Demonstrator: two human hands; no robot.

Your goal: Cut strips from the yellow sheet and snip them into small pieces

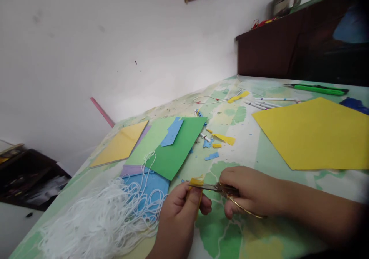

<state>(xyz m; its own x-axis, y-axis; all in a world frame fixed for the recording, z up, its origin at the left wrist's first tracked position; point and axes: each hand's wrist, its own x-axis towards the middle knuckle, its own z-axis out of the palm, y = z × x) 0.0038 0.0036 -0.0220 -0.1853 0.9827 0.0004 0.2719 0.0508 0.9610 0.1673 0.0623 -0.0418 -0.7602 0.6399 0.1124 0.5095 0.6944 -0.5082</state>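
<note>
My left hand (184, 205) pinches a small folded strip of yellow paper (196, 181) between thumb and fingers. My right hand (245, 189) is closed round the handles of a pair of scissors (211, 187) with gold-coloured loops. The blades reach left across the yellow strip, just above my left thumb. Part of the strip is hidden behind the left fingers. A heap of white string (98, 220) lies to the left of my left hand. Beyond both hands are scraps of blue paper (212, 156) and yellow paper (225, 139).
Green sheets (175, 151), a blue sheet (150, 189) and a yellow-orange sheet (121, 143) lie left on the patterned tablecloth (219, 236). At right are a large yellow sheet (314, 136), several white markers (276, 99) and a green cutter (318, 90). A dark cabinet (265, 51) stands behind.
</note>
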